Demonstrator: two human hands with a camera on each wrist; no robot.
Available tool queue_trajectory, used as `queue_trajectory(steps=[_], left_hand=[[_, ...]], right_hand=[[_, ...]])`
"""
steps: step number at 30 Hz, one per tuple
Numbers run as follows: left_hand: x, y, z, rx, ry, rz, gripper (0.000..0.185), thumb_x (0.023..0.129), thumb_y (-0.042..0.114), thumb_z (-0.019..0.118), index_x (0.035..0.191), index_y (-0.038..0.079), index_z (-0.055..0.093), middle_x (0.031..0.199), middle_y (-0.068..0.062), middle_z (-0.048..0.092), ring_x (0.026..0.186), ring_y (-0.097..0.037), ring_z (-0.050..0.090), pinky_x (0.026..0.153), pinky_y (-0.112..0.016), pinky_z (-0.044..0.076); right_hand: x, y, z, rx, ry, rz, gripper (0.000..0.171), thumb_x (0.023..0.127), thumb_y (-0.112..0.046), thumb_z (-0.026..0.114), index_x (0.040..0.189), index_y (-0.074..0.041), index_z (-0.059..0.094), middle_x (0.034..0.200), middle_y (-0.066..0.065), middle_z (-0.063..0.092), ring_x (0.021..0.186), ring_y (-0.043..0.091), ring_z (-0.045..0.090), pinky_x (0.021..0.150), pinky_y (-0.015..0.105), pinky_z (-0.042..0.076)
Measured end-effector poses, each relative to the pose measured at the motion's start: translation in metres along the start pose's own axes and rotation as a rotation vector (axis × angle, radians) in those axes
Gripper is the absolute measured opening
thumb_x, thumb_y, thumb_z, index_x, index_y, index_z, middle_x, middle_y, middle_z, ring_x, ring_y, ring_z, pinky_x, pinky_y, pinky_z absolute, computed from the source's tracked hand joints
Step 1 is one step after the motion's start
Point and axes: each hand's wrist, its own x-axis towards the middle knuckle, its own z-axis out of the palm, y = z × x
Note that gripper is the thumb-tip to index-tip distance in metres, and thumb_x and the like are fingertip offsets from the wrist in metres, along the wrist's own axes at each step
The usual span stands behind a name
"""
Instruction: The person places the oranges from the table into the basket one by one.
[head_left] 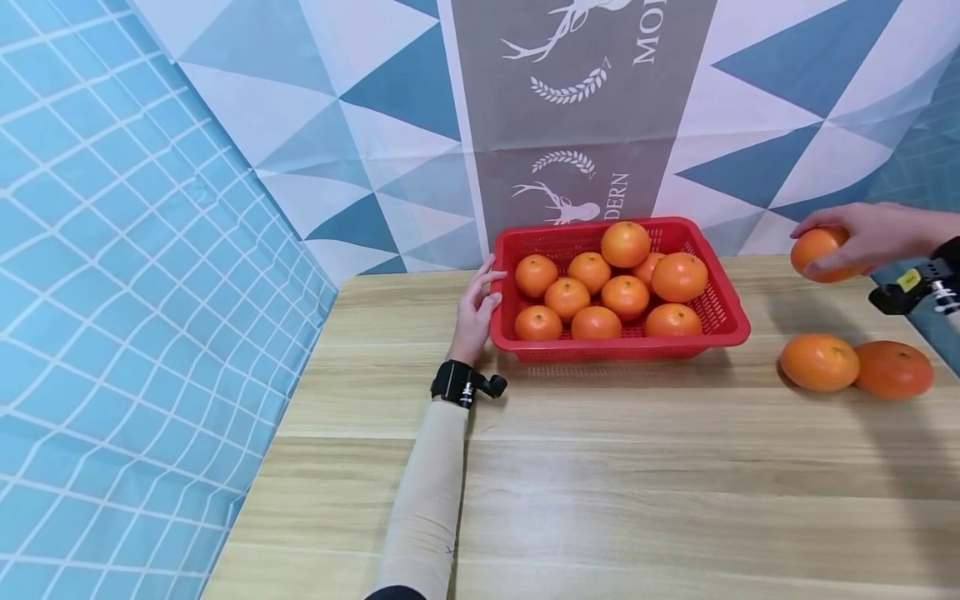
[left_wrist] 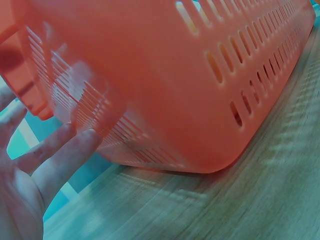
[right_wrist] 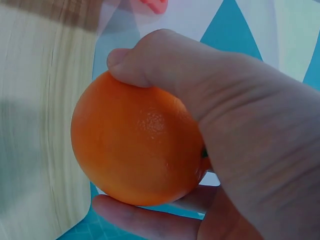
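A red slotted basket (head_left: 718,315) stands on the wooden table and holds several oranges (head_left: 624,296). My left hand (head_left: 476,310) rests with straight fingers against the basket's left wall (left_wrist: 150,90); its fingers (left_wrist: 60,155) touch the plastic in the left wrist view. Out to the right, above the table, my right hand (head_left: 862,237) grips one orange (head_left: 817,250), and the right wrist view shows thumb and fingers curled round that orange (right_wrist: 135,150). Two more oranges (head_left: 819,362) (head_left: 894,369) lie on the table below that hand.
The wooden table (head_left: 600,483) stretches toward me in front of the basket. A patterned blue, white and grey cloth (head_left: 375,125) hangs behind the table, and a blue grid cloth (head_left: 112,292) covers the left side.
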Motion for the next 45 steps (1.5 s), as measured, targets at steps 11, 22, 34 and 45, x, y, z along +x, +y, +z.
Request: queue_trajectory(steps=[11,22,34,45], left_hand=[[0.0,-0.002,-0.001,0.011,-0.004,0.002,0.041,0.109,0.002,0.05,0.146,-0.005,0.065,0.184,-0.006,0.041,0.167,-0.036,0.047,0.122,-0.048,0.056],[0.0,0.002,0.001,0.011,0.003,-0.02,0.041,0.111,-0.001,0.049,0.148,-0.004,0.065,0.184,-0.003,0.041,0.166,-0.035,0.048,0.123,-0.051,0.054],[0.0,0.001,0.0,0.003,0.001,-0.018,0.041,0.111,-0.001,0.048,0.148,-0.005,0.065,0.184,-0.004,0.04,0.168,-0.036,0.046,0.124,-0.054,0.053],[0.0,0.002,0.0,-0.01,-0.004,-0.022,0.041,0.111,-0.001,0.048,0.149,-0.006,0.064,0.185,-0.004,0.04,0.167,-0.036,0.048,0.124,-0.052,0.053]], right_hand=[[0.012,-0.031,-0.01,0.054,-0.017,-0.055,0.069,0.103,-0.023,0.081,0.15,0.015,0.046,0.12,0.028,0.062,0.103,0.039,0.058,0.074,0.042,0.058],[0.025,-0.06,-0.02,0.054,-0.009,-0.1,0.071,0.101,-0.021,0.082,0.154,0.01,0.047,0.127,0.03,0.062,0.109,0.039,0.06,0.075,0.04,0.062],[0.041,-0.088,-0.022,0.095,-0.007,-0.128,0.076,0.098,-0.025,0.085,0.157,0.005,0.047,0.133,0.031,0.062,0.113,0.038,0.06,0.076,0.038,0.063],[0.046,-0.121,-0.026,0.073,-0.012,-0.171,0.073,0.099,-0.032,0.085,0.158,-0.002,0.053,0.136,0.026,0.066,0.119,0.037,0.063,0.081,0.039,0.066]])
